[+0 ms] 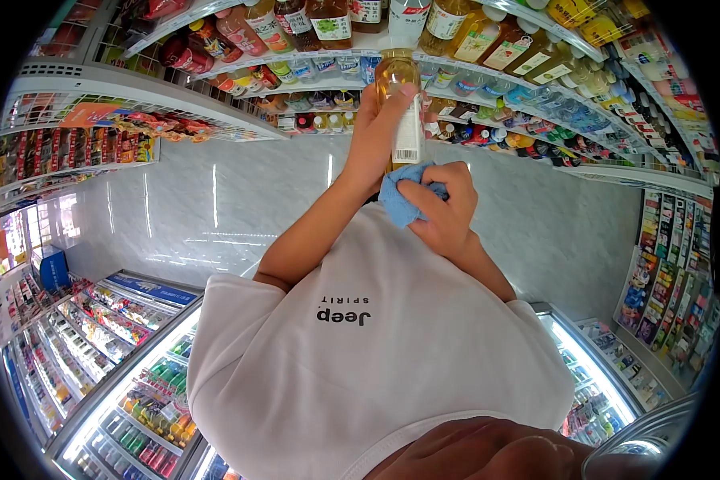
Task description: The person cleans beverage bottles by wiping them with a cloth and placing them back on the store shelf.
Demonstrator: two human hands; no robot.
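Observation:
My left hand point(374, 132) is wrapped round a bottle point(406, 132) of pale yellow drink with a white label and a barcode. The bottle is held out in front of my chest, close to the drinks shelf. Bunched in my right hand point(448, 210) is a blue cloth point(406, 194), gripped by the fingers. The cloth lies against the near end of the bottle and covers part of it. Rows of juice and tea bottles point(328, 24) stand on the shelf just beyond my hands.
The drinks shelf point(316, 84) curves across the front, with several tiers of bottles. Snack packets point(164, 126) hang or lie on a rack at the left. Lit drink coolers point(148, 408) stand behind me on both sides. Grey tiled floor point(240, 184) lies between the shelves.

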